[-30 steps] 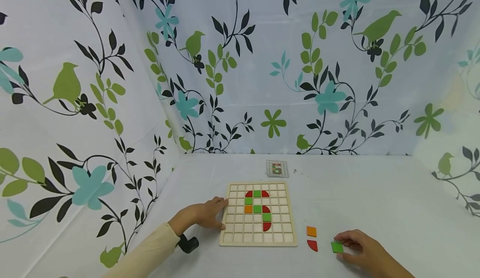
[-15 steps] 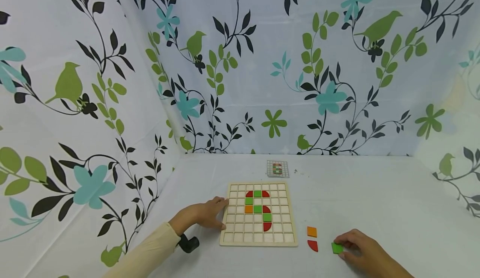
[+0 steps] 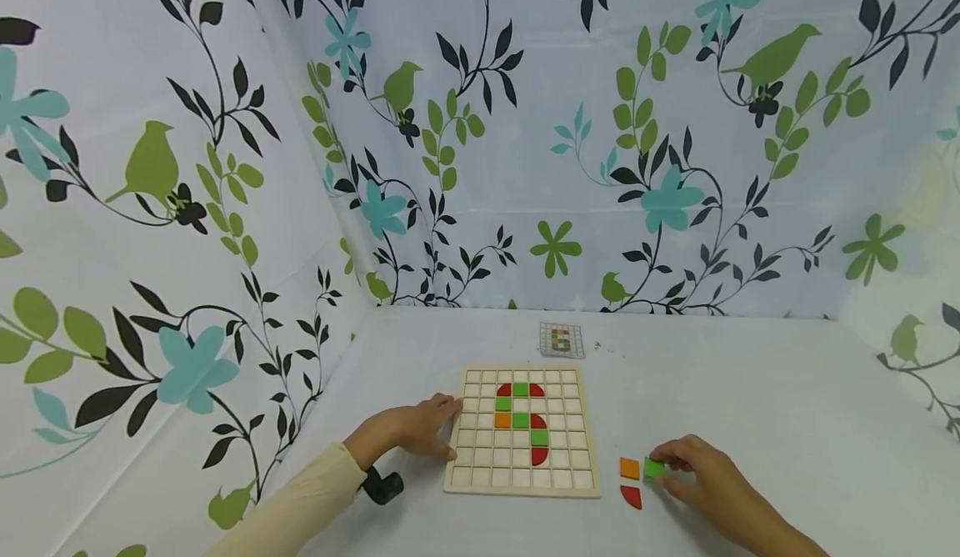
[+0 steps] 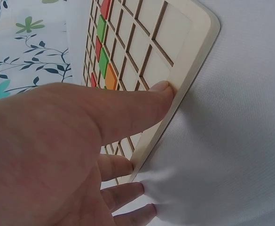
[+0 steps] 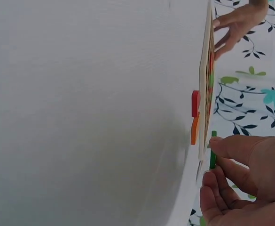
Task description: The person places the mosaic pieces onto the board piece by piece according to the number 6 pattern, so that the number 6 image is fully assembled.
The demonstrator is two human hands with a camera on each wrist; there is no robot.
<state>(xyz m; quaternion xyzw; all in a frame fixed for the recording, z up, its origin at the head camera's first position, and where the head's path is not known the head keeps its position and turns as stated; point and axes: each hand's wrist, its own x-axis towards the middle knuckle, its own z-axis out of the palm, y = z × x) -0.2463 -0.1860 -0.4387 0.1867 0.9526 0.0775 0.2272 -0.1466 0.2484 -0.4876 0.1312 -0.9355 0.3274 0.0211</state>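
Note:
A wooden grid board [image 3: 522,493] lies on the white cloth, with red, green and orange tiles set in some of its squares. My left hand [image 3: 423,430] rests against the board's left edge; in the left wrist view its straight thumb [image 4: 144,106] touches the rim. Between thumb and fingers, my right hand [image 3: 701,478] pinches a green square tile [image 3: 654,467]. That green tile [image 5: 213,153] appears raised off the cloth in the right wrist view. Just left of it lie an orange square tile [image 3: 629,469] and a red quarter-circle tile [image 3: 632,498].
Behind the board lies a small card [image 3: 547,342] printed with a grid and a coloured pattern. A floral curtain [image 3: 480,173] hangs at the back and along the left side. Something black [image 3: 382,487] sits by the left wrist.
The right hand has moved left and slightly away from me with the green tile, bringing it beside the orange tile. My left hand has stayed at the board. The head view has shifted slightly.

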